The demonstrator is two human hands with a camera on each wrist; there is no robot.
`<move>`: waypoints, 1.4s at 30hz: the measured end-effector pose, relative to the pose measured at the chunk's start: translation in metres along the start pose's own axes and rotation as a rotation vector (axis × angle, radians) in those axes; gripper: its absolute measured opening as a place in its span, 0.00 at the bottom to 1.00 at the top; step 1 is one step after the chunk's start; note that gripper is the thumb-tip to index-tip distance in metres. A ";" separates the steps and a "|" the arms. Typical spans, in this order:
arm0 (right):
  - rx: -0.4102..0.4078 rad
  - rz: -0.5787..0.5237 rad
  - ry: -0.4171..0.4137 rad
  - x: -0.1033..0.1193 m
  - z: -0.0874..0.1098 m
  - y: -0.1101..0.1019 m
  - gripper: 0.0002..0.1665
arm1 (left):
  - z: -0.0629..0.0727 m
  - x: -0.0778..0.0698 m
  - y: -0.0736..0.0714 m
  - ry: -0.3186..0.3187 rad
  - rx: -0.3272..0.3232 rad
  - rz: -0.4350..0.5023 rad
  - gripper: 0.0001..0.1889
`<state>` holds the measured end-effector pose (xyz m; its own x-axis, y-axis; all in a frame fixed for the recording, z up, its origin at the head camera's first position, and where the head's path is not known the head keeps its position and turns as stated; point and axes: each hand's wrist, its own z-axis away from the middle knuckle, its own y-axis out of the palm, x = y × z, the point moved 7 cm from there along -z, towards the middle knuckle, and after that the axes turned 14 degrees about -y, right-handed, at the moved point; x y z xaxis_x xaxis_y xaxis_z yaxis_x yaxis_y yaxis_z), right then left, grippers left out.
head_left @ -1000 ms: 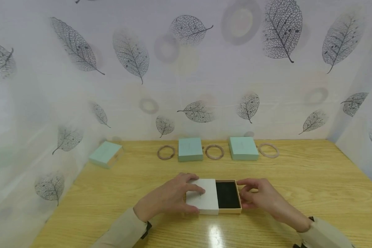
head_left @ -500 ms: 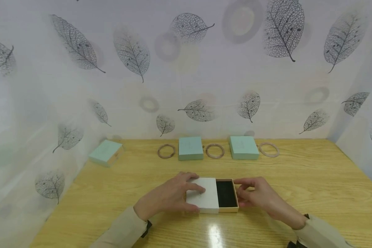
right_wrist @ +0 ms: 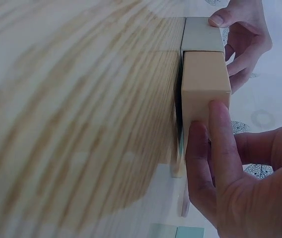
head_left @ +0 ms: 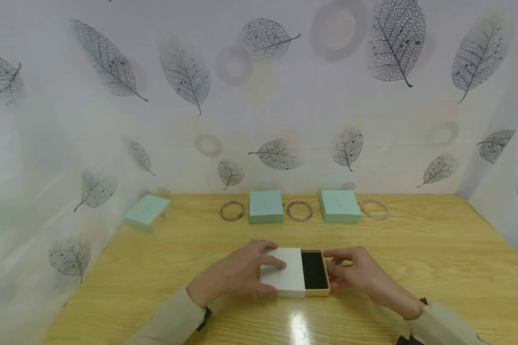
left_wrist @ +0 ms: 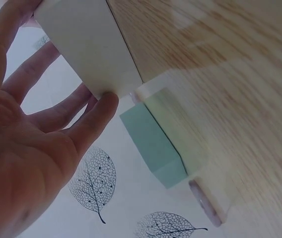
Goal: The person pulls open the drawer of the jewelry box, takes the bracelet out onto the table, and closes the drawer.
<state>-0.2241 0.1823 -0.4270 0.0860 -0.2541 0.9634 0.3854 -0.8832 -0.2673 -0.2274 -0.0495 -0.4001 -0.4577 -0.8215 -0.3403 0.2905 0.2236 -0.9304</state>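
Observation:
A sliding jewelry box lies on the table in front of me, its white sleeve [head_left: 291, 279] to the left. Out of the sleeve's right side projects a tan drawer [right_wrist: 205, 74] with a black lining [head_left: 314, 271]. My left hand [head_left: 239, 271] holds the sleeve between thumb and fingers, the index finger lying over its top. Against the drawer's right end press the fingertips of my right hand [head_left: 362, 278]. In the left wrist view the left hand [left_wrist: 36, 129] spans the sleeve [left_wrist: 89, 44]. The drawer's left part is hidden inside the sleeve.
Along the back edge of the wood-grain table [head_left: 436, 258] lie two mint boxes, one central [head_left: 265, 208] and one further right [head_left: 340, 207]. Three bangles lie beside them: left [head_left: 231, 219], middle [head_left: 300, 220] and right [head_left: 379, 218]. Another mint box [head_left: 147, 212] sits at the back left.
My right hand has moved left with the drawer, so less of the black lining shows outside the sleeve. The left hand and the sleeve have stayed in place.

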 end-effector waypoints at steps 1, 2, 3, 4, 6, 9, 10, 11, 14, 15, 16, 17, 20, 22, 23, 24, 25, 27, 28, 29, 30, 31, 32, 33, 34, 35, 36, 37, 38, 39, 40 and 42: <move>0.000 -0.002 -0.001 0.000 0.000 0.000 0.28 | 0.000 0.000 0.000 0.000 -0.001 0.000 0.26; 0.001 -0.003 -0.003 0.000 0.000 0.000 0.28 | 0.000 0.000 0.000 0.001 -0.002 0.001 0.26; 0.001 -0.004 -0.003 0.000 0.000 0.000 0.28 | 0.000 0.000 -0.001 0.002 -0.004 0.004 0.26; 0.001 -0.005 -0.004 0.000 0.000 0.000 0.28 | 0.001 0.000 -0.001 0.003 -0.006 0.004 0.26; 0.001 -0.006 -0.003 0.000 0.000 0.001 0.28 | 0.001 -0.001 -0.001 0.004 -0.008 0.006 0.26; 0.000 -0.009 -0.002 0.000 0.000 0.001 0.28 | 0.001 -0.001 -0.001 0.000 -0.006 0.009 0.26; 0.001 -0.011 -0.002 0.000 0.000 0.001 0.28 | 0.001 -0.001 -0.001 -0.002 -0.005 0.009 0.26; 0.001 -0.011 -0.002 -0.001 -0.001 0.001 0.28 | 0.001 -0.001 -0.001 -0.003 -0.003 0.011 0.26; 0.005 -0.014 -0.003 -0.001 -0.001 0.001 0.28 | 0.000 0.000 -0.001 -0.005 0.000 0.012 0.26; 0.007 -0.014 -0.003 -0.001 -0.001 0.001 0.28 | 0.000 0.000 -0.001 -0.005 0.001 0.012 0.26; 0.009 -0.013 -0.004 -0.001 -0.001 0.002 0.28 | 0.000 0.000 -0.001 -0.004 0.001 0.012 0.26; 0.011 -0.013 -0.005 -0.001 -0.001 0.002 0.28 | 0.000 0.000 0.000 -0.004 0.002 0.011 0.26; 0.018 -0.019 -0.007 -0.001 -0.002 0.003 0.28 | 0.000 0.000 0.000 -0.005 0.004 0.011 0.25; 0.022 -0.020 -0.008 -0.001 -0.002 0.004 0.28 | 0.000 0.000 0.000 -0.005 0.003 0.011 0.26; 0.023 -0.022 -0.007 -0.001 -0.002 0.004 0.28 | 0.000 0.000 0.000 -0.006 0.003 0.011 0.26; 0.023 -0.022 -0.007 -0.001 -0.003 0.004 0.28 | 0.000 0.000 0.000 -0.006 0.003 0.011 0.26; 0.023 -0.020 -0.005 -0.001 -0.003 0.004 0.28 | 0.000 0.000 -0.001 -0.007 0.003 0.010 0.26; 0.021 -0.017 -0.003 -0.001 -0.003 0.004 0.28 | 0.000 0.000 -0.001 -0.006 0.002 0.009 0.26; 0.020 -0.017 -0.002 -0.001 -0.003 0.005 0.28 | 0.000 0.000 -0.001 -0.006 0.002 0.009 0.26; 0.019 -0.017 -0.001 -0.001 -0.003 0.005 0.28 | 0.000 -0.001 -0.001 -0.004 0.000 0.008 0.26; 0.018 -0.018 -0.001 -0.001 -0.003 0.005 0.28 | 0.001 -0.001 -0.001 -0.002 -0.001 0.007 0.26; 0.017 -0.018 -0.002 -0.001 -0.003 0.005 0.28 | 0.001 -0.001 -0.002 0.000 -0.003 0.007 0.26; 0.016 -0.022 -0.004 -0.001 -0.004 0.005 0.28 | 0.001 -0.002 -0.002 0.003 -0.005 0.006 0.26; 0.016 -0.024 -0.005 -0.001 -0.004 0.006 0.28 | 0.001 -0.002 -0.002 0.003 -0.006 0.005 0.26; 0.015 -0.024 -0.007 0.000 -0.004 0.006 0.28 | 0.001 -0.002 -0.002 0.004 -0.007 0.004 0.26; 0.014 -0.023 -0.009 0.000 -0.004 0.006 0.28 | 0.001 -0.002 -0.002 0.005 -0.007 0.004 0.26; 0.015 -0.024 -0.010 0.000 -0.004 0.006 0.28 | 0.001 -0.002 -0.002 0.005 -0.007 0.003 0.25; 0.014 -0.023 -0.012 0.000 -0.004 0.007 0.28 | 0.000 -0.002 -0.002 0.004 -0.006 0.003 0.25; 0.013 -0.022 -0.012 0.001 -0.004 0.007 0.28 | 0.000 -0.002 -0.002 0.003 -0.005 0.004 0.25; 0.013 -0.020 -0.011 0.001 -0.004 0.007 0.28 | 0.000 -0.002 -0.002 0.003 -0.004 0.004 0.25; 0.013 -0.020 -0.011 0.001 -0.004 0.007 0.28 | 0.000 -0.002 -0.001 0.003 -0.003 0.005 0.25; 0.014 -0.026 -0.011 0.001 -0.005 0.008 0.28 | 0.000 -0.002 -0.001 0.002 -0.002 0.006 0.25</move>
<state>-0.2253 0.1734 -0.4277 0.0854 -0.2266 0.9702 0.4003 -0.8839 -0.2417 -0.2270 -0.0486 -0.3982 -0.4576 -0.8192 -0.3458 0.2910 0.2295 -0.9288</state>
